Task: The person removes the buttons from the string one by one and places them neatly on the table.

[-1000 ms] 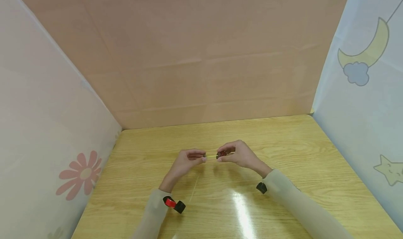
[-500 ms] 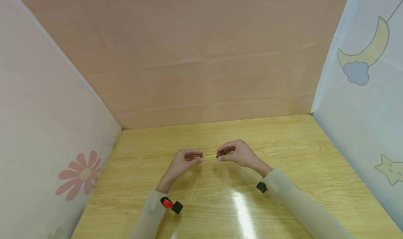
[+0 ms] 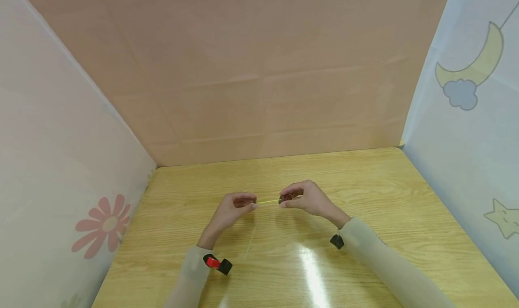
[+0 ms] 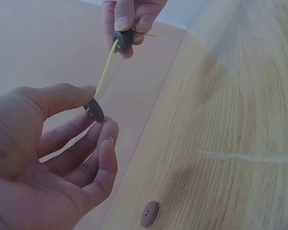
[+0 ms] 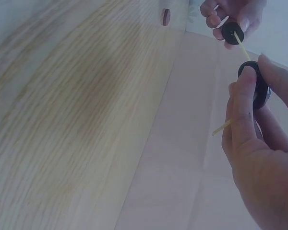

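Observation:
A yellow cord [image 4: 105, 71] runs taut between my two hands above the table. My left hand [image 3: 228, 212] pinches a dark round button [image 4: 95, 110] between thumb and fingertips, and the cord passes through it. My right hand [image 3: 311, 201] pinches a small stack of dark buttons [image 5: 262, 92], also threaded on the cord; fingers hide how many there are. A short cord end [image 5: 222, 128] sticks out behind the right fingers. On the table below the left hand lies a loose brown button [image 4: 150, 213], visible in both wrist views.
The wood-grain table [image 3: 365, 186] reaches back to a plain pinkish-brown sheet [image 3: 263, 96]. Pale printed panels stand on either side, the left with a flower [image 3: 108, 224], the right with a moon [image 3: 472, 67]. Glare brightens the table's front.
My left hand has drawn left with its button, away from the right hand, and the stretch of cord between them is longer. The right hand has stayed in place.

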Demonstrator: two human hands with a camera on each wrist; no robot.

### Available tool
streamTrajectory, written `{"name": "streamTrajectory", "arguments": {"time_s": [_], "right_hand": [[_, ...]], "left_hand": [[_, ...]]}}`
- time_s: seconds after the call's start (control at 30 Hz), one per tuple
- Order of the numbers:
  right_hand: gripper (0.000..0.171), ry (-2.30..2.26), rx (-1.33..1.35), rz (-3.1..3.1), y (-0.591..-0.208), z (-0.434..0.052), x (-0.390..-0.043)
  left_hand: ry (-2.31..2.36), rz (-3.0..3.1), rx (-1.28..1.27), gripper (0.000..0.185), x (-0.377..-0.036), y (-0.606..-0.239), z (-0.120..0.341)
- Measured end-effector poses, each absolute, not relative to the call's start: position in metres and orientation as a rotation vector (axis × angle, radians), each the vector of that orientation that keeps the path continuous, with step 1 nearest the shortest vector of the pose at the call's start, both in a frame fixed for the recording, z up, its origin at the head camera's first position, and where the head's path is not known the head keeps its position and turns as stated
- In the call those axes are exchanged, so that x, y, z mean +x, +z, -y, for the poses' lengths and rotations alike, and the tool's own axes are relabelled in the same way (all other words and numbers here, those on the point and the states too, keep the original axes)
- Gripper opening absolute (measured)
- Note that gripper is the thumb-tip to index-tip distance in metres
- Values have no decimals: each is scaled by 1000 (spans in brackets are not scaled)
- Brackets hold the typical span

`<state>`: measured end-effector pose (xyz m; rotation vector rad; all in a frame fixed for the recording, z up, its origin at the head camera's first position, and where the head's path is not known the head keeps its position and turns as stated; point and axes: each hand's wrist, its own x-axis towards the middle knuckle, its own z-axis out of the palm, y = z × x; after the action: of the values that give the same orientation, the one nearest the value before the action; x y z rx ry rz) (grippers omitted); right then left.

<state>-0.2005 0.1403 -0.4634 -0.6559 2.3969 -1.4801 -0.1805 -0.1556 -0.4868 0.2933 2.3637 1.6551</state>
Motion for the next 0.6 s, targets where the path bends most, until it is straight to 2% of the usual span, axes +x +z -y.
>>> {"name": "streamTrajectory", "arguments": {"time_s": [0.6], "right_hand": [[29, -1490, -660, -2387, -465, -142, -202]], "left_hand": [[1667, -2373, 212, 44, -181, -488, 180]]}}
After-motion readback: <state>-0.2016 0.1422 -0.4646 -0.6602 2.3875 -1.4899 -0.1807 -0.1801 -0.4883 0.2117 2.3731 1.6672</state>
